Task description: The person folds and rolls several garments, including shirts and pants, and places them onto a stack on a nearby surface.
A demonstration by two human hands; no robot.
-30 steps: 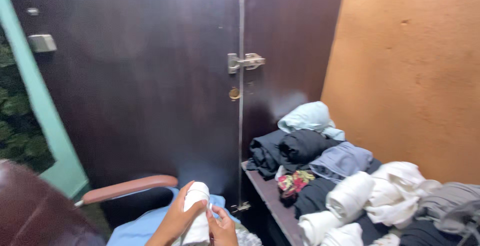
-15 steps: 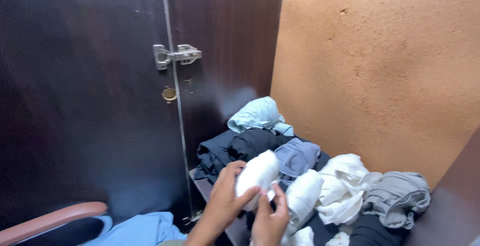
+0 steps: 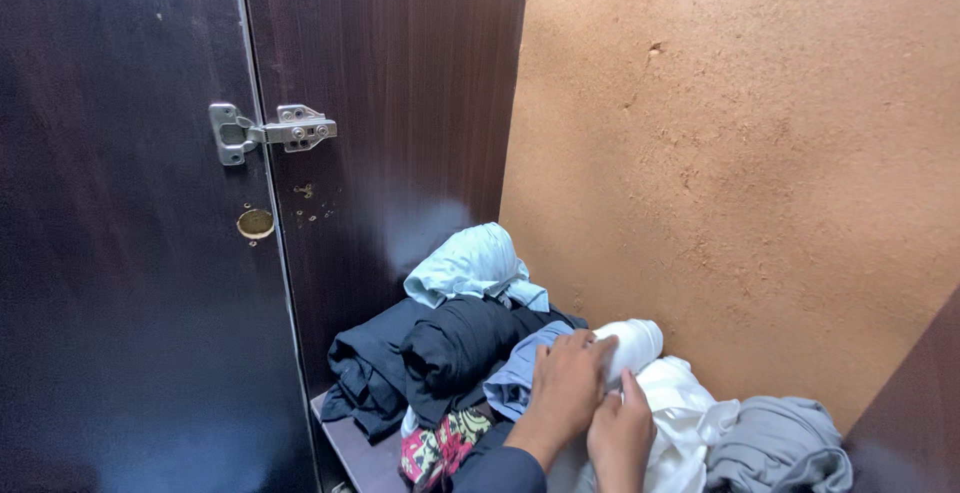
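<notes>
We pressed our right hand point(image 3: 620, 438) and left hand point(image 3: 567, 385), fingers closed around a white rolled cloth point(image 3: 632, 345), onto the shelf's point(image 3: 365, 458) clothes pile so it sat snug before black garments point(image 3: 440, 348), pale-blue bundle point(image 3: 470, 265) and orange wall point(image 3: 740, 153).

- Rolled white cloth point(image 3: 634, 341): tight cylindrical bundle, lying tilted atop the clothes pile on the shelf, against the tan back wall, partly covered by fingers.

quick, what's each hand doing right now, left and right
Left hand: closed over the white rolled cloth, pressing it onto the clothes pile.
Right hand: fingertips touch the white cloth; any grip cannot be told.
</notes>
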